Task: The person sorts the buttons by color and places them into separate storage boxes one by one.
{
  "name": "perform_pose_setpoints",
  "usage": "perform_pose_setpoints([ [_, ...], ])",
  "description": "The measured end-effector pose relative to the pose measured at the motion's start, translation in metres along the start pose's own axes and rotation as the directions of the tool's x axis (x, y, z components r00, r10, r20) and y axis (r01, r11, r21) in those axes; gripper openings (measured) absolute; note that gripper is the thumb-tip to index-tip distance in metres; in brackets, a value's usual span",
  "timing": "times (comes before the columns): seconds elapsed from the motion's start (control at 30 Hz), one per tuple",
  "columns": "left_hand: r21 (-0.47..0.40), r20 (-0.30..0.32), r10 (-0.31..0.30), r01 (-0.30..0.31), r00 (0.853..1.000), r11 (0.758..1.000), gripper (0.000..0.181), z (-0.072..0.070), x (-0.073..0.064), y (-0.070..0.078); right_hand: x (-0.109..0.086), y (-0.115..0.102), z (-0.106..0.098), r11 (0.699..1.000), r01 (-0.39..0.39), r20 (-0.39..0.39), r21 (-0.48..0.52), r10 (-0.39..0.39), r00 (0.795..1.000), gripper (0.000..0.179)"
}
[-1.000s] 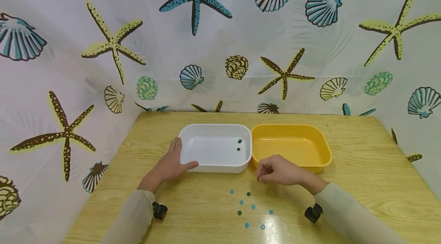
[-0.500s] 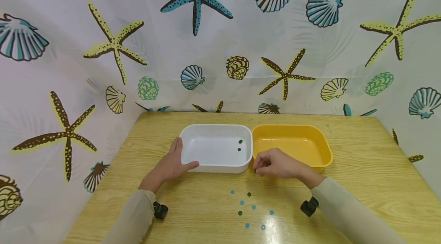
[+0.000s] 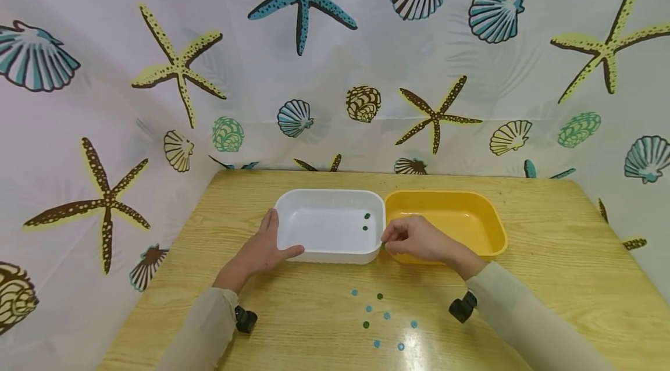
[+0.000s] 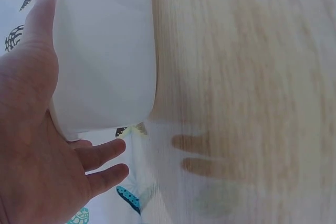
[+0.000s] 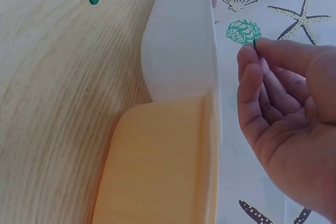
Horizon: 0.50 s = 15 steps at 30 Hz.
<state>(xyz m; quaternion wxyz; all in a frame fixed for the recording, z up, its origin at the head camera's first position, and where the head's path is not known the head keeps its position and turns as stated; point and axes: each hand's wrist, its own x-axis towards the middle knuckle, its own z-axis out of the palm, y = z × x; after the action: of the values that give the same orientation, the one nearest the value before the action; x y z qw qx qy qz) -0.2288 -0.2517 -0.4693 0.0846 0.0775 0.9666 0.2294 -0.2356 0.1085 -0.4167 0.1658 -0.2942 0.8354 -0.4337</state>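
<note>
My left hand (image 3: 263,248) rests against the left end of a white tray (image 3: 324,256), thumb along the front rim and fingers fairly straight at the side. In the left wrist view two fingers extend past the tray's end wall. My right hand (image 3: 416,238) pinches a small green button (image 5: 255,42) between thumb and fingertip. It is raised over the spot where the white tray meets the yellow tray (image 3: 494,246), fingertips close to the white tray's right rim. Inside the white tray lie several green buttons (image 3: 365,228) near the right end.
On the table (image 3: 293,324) in front of the trays, several light blue buttons (image 3: 387,316) lie scattered with two green buttons (image 3: 366,324). A curtain (image 3: 335,68) printed with shells and starfish hangs behind and at both sides.
My right hand has risen and moved forward and left with the green button, from the table in front of the yellow tray up to tray-rim level. The left hand stays at the white tray.
</note>
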Motion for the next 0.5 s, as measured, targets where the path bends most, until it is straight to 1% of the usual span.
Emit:
perform_pose_setpoints([
  [0.17,0.002,0.003,0.004,-0.004,1.0,1.0,0.125,0.0,0.0,0.0,0.009,-0.002,0.001,1.0,-0.012,-0.008,0.02,0.012,1.0,0.006],
  [0.4,-0.005,0.007,0.002,-0.002,1.0,1.0,0.124,-0.001,-0.001,0.002,0.024,-0.008,0.001,0.998,-0.054,-0.02,0.025,0.054,0.998,0.008],
  [0.5,-0.014,0.01,0.0,0.001,1.0,1.0,0.125,-0.001,-0.001,0.002,0.03,-0.01,0.0,0.998,-0.052,-0.023,0.022,0.052,0.998,0.009],
])
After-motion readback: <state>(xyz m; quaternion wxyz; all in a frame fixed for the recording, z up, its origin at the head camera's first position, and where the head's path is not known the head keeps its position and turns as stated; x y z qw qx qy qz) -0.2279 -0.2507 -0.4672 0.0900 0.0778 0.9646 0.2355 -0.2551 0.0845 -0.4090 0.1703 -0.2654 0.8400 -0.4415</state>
